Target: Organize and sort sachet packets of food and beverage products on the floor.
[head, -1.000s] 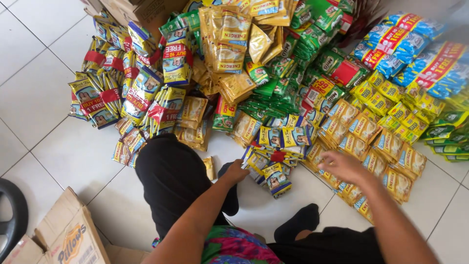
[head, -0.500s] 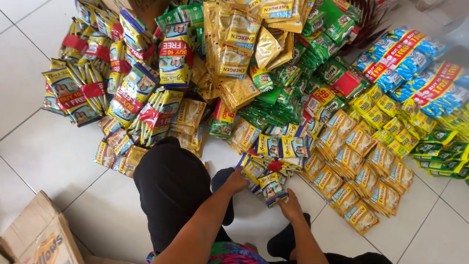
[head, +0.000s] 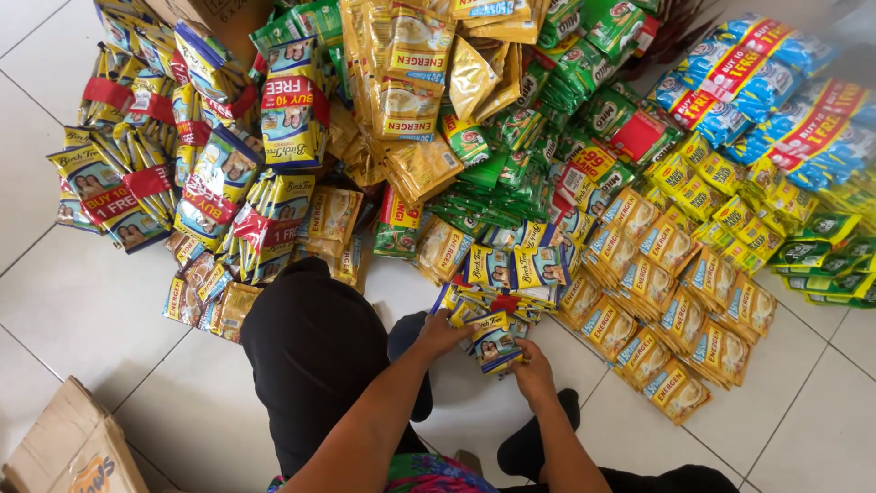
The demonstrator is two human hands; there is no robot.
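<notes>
On white tiled floor [head: 82, 310], glossy square tiles with grey grout. Huge spread of foil sachet strips across upper half: yellow-gold strips [head: 401, 82] centre top, green sachets [head: 547, 119] just right, blue-red bundles [head: 776, 100] far right, red-banded bundles [head: 219, 173] left, all crinkly and shiny. Row of flat orange-yellow sachets [head: 666, 310] laid overlapping, running diagonally at right. Brown cardboard box corner [head: 64, 456] bottom left, contents hidden. Black-clad knee [head: 310, 356] bent at centre. Small blue-yellow sachet pack [head: 497, 342] on floor at pile's near edge, between both hands. Left hand [head: 440, 333] curled on its left edge, right hand [head: 532, 370] pinching its lower right corner, forearms angled up from bottom.
</notes>
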